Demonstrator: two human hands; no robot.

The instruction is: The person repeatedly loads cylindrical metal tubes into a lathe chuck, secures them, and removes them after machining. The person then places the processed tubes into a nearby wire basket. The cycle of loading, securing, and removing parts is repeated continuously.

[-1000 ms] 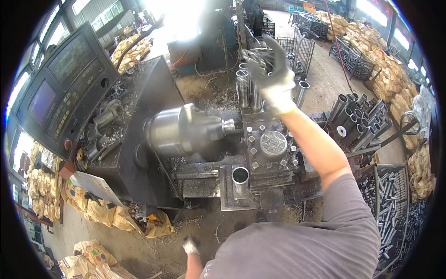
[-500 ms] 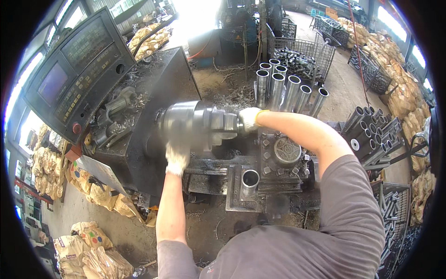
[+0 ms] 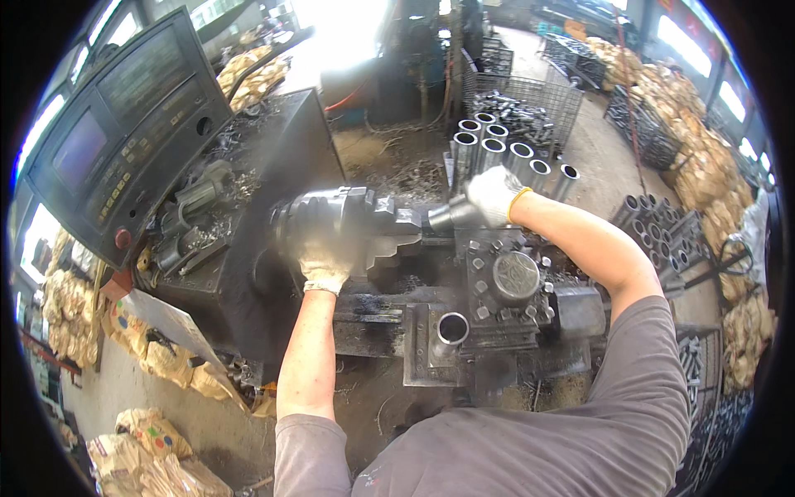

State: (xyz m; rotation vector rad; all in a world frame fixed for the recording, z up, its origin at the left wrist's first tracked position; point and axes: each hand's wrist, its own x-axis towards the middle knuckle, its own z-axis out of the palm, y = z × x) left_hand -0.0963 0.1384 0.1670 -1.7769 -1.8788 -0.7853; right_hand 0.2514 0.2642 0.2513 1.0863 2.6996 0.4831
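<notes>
In a white work glove, my right hand point(image 3: 495, 195) grips a short metal tube point(image 3: 445, 216), its end pointing toward the lathe chuck point(image 3: 331, 217). The tube is apart from the chuck's stepped jaws, to their right. My left hand point(image 3: 325, 272), gloved too, lies against the near underside of the chuck; its fingers are blurred and partly hidden. Below and right of the held tube is the tool post point(image 3: 515, 277) with several square-headed bolts. Another metal tube point(image 3: 448, 335) stands upright on the flat plate point(image 3: 421, 364) nearer my body.
A control panel point(image 3: 124, 132) leans at the left, beside the chip-covered headstock point(image 3: 240, 178). Several upright tubes point(image 3: 520, 157) stand behind the right hand, more tubes point(image 3: 654, 228) to the right. A wire basket point(image 3: 563, 108) and paper sacks point(image 3: 149, 455) stand around.
My right hand has drawn away from the chuck to the right and up, with a tube now visible in it. The chuck has turned from a blur to clearer jaws; my left hand stays at it.
</notes>
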